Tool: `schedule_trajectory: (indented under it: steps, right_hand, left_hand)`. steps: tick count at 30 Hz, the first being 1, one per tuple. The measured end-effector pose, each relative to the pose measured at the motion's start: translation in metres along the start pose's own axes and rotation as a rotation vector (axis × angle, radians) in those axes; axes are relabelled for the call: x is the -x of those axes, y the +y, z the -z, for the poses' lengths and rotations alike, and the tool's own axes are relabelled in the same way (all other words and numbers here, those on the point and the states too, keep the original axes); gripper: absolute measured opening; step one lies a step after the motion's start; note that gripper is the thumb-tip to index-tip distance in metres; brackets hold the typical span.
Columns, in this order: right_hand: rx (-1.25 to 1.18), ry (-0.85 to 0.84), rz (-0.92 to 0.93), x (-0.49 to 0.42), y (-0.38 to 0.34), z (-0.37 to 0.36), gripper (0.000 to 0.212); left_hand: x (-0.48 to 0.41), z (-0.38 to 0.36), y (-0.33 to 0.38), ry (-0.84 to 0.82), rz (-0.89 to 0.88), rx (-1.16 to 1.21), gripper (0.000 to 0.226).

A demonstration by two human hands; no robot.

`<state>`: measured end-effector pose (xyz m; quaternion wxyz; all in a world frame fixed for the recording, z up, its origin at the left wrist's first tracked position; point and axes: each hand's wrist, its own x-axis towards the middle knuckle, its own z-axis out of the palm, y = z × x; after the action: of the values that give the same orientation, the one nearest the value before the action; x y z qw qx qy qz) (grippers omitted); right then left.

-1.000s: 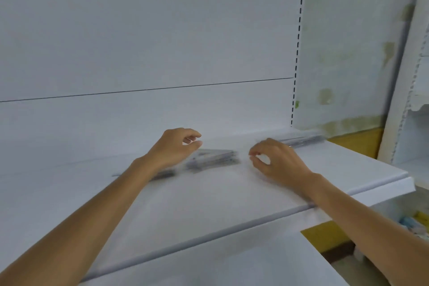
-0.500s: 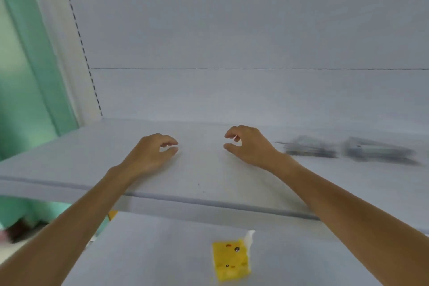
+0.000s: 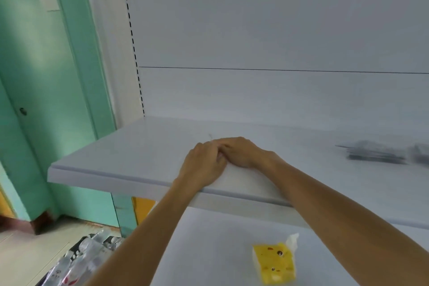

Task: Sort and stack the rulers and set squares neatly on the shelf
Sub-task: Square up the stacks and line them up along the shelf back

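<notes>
Two blurred grey stacks of rulers and set squares lie on the white shelf (image 3: 130, 153) at the far right: one stack (image 3: 373, 152) and a second (image 3: 420, 153) cut by the frame edge. My left hand (image 3: 204, 162) and my right hand (image 3: 243, 153) rest together on the middle of the shelf, near its front edge. Their loosely curled fingers touch each other, and I see nothing held in either. Both hands are well to the left of the stacks.
A yellow cartoon-print packet (image 3: 275, 262) lies on the lower shelf (image 3: 209, 251) beneath my arms. A green door (image 3: 46, 100) stands to the left of the shelving. Plastic-wrapped packets (image 3: 79, 260) lie on the floor at the lower left.
My view swung left along the shelf, so the stacks now sit at the far right. My two hands, apart before, have come together at the shelf's middle.
</notes>
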<state>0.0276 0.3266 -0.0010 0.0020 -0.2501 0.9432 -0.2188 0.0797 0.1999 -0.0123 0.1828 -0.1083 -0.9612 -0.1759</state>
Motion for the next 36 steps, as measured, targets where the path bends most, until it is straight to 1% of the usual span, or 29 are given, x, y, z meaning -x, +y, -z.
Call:
schedule_trajectory:
  steps: [2, 4, 7, 9, 10, 13, 15, 18, 20, 21, 23, 25, 27, 30, 31, 34, 36]
  right_hand:
    - [0.009, 0.055, 0.015, 0.004, -0.001, 0.002, 0.033]
    - [0.072, 0.134, 0.020, 0.010, 0.003, 0.006, 0.025]
    - [0.169, 0.182, 0.025, 0.023, 0.013, 0.013, 0.019]
    - [0.196, 0.185, 0.041, 0.037, 0.022, 0.019, 0.021]
    - [0.209, 0.179, 0.042, 0.045, 0.027, 0.023, 0.023]
    - [0.229, 0.181, 0.029, 0.070, 0.040, 0.030, 0.026]
    - [0.182, 0.211, 0.012, 0.086, 0.044, 0.033, 0.028]
    - [0.141, 0.230, -0.058, 0.112, 0.042, 0.037, 0.025]
    - [0.171, 0.228, -0.107, 0.133, 0.037, 0.038, 0.023]
    - [0.206, 0.237, -0.126, 0.144, 0.034, 0.038, 0.028]
    - [0.300, 0.267, -0.140, 0.164, 0.028, 0.034, 0.046]
    - [0.420, 0.296, -0.110, 0.181, 0.024, 0.029, 0.058]
    - [0.509, 0.340, -0.039, 0.195, 0.021, 0.023, 0.053]
    - [0.525, 0.500, 0.128, 0.210, 0.018, 0.019, 0.026]
    - [0.529, 0.536, 0.167, 0.214, 0.018, 0.020, 0.022]
    - [0.576, 0.633, 0.205, 0.219, 0.026, 0.030, 0.025]
    - [0.551, 0.696, 0.146, 0.222, 0.038, 0.042, 0.025]
  left_hand:
    - [0.001, 0.001, -0.001, 0.008, -0.009, -0.004, 0.029]
    - [0.002, 0.003, -0.002, 0.013, -0.030, -0.005, 0.029]
    - [0.005, 0.007, -0.001, -0.010, -0.097, 0.095, 0.026]
    - [0.005, 0.012, 0.000, -0.021, -0.160, 0.195, 0.023]
    - [0.005, 0.015, 0.001, -0.031, -0.193, 0.205, 0.023]
    - [0.005, 0.015, 0.008, -0.133, -0.294, 0.128, 0.027]
    - [0.004, 0.012, 0.017, -0.200, -0.344, 0.104, 0.033]
    - [0.005, 0.005, 0.033, -0.272, -0.420, 0.120, 0.040]
    - [0.007, 0.001, 0.043, -0.271, -0.491, 0.167, 0.038]
    - [0.006, 0.000, 0.048, -0.254, -0.518, 0.215, 0.035]
    - [0.004, 0.000, 0.059, -0.204, -0.533, 0.351, 0.028]
    - [0.001, 0.000, 0.071, -0.167, -0.525, 0.450, 0.020]
    - [-0.001, -0.003, 0.082, -0.141, -0.529, 0.469, 0.017]
    - [-0.002, -0.012, 0.092, -0.121, -0.559, 0.417, 0.018]
    - [-0.004, -0.015, 0.096, -0.121, -0.563, 0.396, 0.019]
    - [-0.012, -0.018, 0.108, -0.152, -0.549, 0.374, 0.022]
    - [-0.014, -0.022, 0.117, -0.180, -0.555, 0.396, 0.022]
